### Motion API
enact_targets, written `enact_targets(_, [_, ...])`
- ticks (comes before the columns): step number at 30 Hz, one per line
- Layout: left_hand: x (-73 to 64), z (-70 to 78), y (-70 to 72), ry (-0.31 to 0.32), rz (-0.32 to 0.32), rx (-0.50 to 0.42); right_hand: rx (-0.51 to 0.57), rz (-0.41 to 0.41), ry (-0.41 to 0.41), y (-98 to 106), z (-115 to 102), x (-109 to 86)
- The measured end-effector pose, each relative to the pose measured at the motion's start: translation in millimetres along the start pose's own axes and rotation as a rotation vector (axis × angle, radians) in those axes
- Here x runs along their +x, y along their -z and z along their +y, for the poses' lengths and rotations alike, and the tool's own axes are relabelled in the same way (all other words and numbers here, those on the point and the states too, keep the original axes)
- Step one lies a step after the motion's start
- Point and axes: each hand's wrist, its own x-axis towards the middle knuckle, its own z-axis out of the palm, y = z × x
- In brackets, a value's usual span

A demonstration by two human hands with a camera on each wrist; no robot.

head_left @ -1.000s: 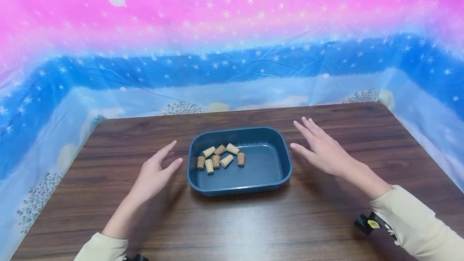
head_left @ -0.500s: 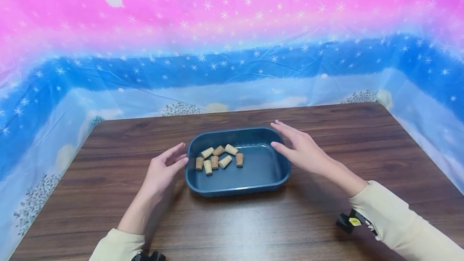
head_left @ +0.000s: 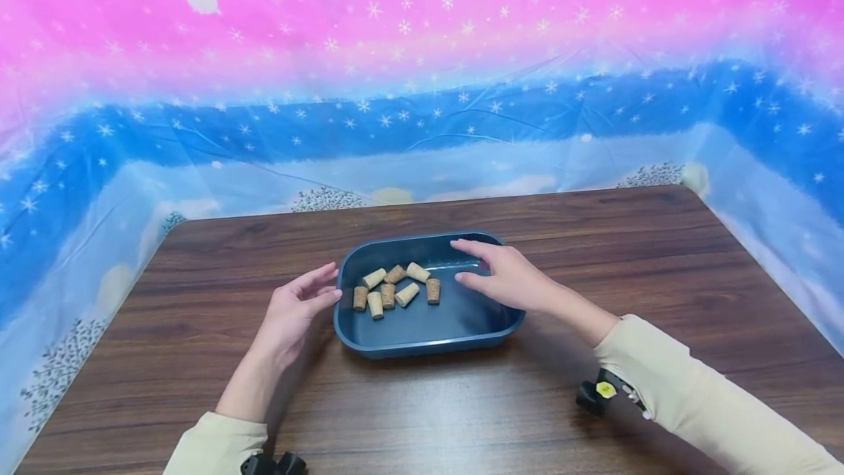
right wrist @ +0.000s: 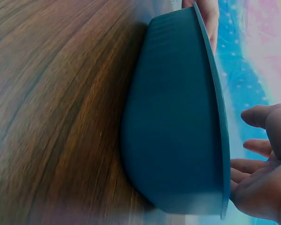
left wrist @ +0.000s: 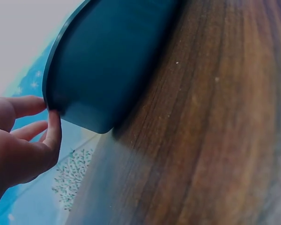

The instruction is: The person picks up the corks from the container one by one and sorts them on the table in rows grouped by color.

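Observation:
Several tapered corks (head_left: pixel 406 294), some pale and some darker brown, lie in the left half of a dark blue rectangular tray (head_left: pixel 428 348). My left hand (head_left: pixel 290 317) is at the tray's left end, thumb and fingertips touching its rim; the left wrist view has this hand (left wrist: pixel 28 145) at the rim too. Over the tray's right half hovers my right hand (head_left: pixel 514 277), fingers extended toward the corks and holding nothing. In the right wrist view the right hand (right wrist: pixel 267 178) is beyond the rim, and the tray's outer wall (right wrist: pixel 173 117) hides the corks.
The tray stands on a dark wood-grain table (head_left: pixel 435 416). A pink and blue patterned cloth (head_left: pixel 422 116) hangs behind the table and along its sides. Black wrist cameras sit under both sleeves (head_left: pixel 659 358).
My right hand has moved left, from beside the tray to over its right half. The left hand has come rightward to the tray's rim. The corks lie as before.

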Motion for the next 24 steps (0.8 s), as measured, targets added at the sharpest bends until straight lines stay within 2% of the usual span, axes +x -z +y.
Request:
enact_targets(8, [0.8,-2.9,2.1,0.021,-0.039,-0.105,0.060,-0.041,-0.033,-14,-4,17.6])
enact_targets(15, [-0.1,-2.4,1.0,0.040,-0.047,-0.137,0.044,-0.069,-0.065,-23,-5,26.7])
enact_targets(24, [0.4,-4.6,1.4,0.054,-0.064,-0.185,0.037,-0.062,-0.111,-40,-6,32.6])
